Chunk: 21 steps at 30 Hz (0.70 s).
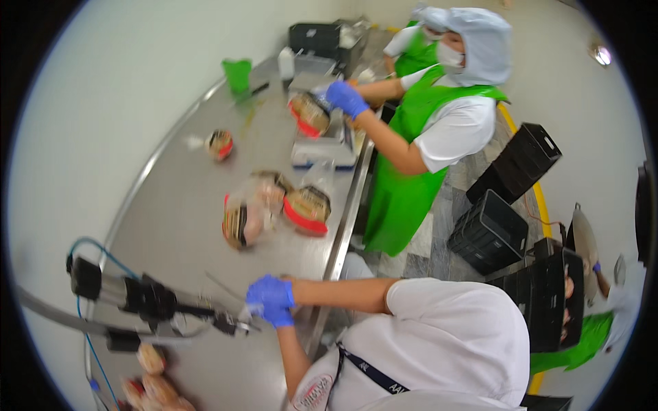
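My gloved right hand and gloved left hand are brought together over the near edge of the steel table. Their fingers look closed and overlap. A small whitish bit shows at the fingertips, too blurred to name. From the hands a thin, straight grey strip reaches away over the table; whether it is held I cannot tell. Close to my fingers ends a black jointed stand arm with a clip. Farther up the table lie bagged chickens with red-edged labels, one near the table's edge and another farther left.
A co-worker in a green apron holds a bagged chicken by a scale. A small bag and green jug stand farther off. Pale chicken pieces lie bottom left. Black crates stand on the floor at right.
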Each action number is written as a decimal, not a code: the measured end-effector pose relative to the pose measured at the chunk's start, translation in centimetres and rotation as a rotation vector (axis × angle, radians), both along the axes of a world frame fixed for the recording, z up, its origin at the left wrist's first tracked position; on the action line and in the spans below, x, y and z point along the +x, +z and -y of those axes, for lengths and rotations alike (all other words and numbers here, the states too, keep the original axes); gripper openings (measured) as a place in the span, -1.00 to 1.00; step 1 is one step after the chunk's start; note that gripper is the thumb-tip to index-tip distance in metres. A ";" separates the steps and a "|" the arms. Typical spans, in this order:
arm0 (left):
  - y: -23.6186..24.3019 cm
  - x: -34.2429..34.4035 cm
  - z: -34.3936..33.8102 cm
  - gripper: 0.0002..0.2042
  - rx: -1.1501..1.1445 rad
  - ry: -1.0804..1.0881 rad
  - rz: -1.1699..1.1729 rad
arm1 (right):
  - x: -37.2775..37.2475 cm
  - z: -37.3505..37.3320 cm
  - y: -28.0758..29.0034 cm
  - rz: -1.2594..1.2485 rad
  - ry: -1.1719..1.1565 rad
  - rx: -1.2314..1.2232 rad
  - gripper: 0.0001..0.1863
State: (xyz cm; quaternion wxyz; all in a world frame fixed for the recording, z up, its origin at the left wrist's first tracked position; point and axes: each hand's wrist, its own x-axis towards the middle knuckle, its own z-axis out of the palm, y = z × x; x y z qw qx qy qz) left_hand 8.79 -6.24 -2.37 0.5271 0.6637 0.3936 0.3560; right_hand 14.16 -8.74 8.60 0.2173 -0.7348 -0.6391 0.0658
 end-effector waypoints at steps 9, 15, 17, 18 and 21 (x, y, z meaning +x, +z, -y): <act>0.2 0.9 -2.3 -0.68 0.127 0.119 -0.133 | 3.8 -3.1 -0.7 -0.726 0.406 -0.114 -0.77; 1.4 -1.3 -3.2 -0.79 -0.151 0.267 0.187 | 11.6 -1.3 -4.9 -0.818 0.091 0.220 -0.65; -0.2 -1.3 -2.7 -0.78 -0.201 0.388 0.309 | 9.6 0.5 -8.3 -1.240 0.030 0.084 -0.59; -0.5 -1.0 -2.1 -0.78 -0.214 0.421 0.306 | 7.9 0.8 -8.8 -1.586 -0.047 -0.052 -0.58; -0.7 0.2 -0.3 -0.78 -0.208 0.447 0.260 | 7.5 1.0 -9.0 -1.226 -0.069 0.131 -0.61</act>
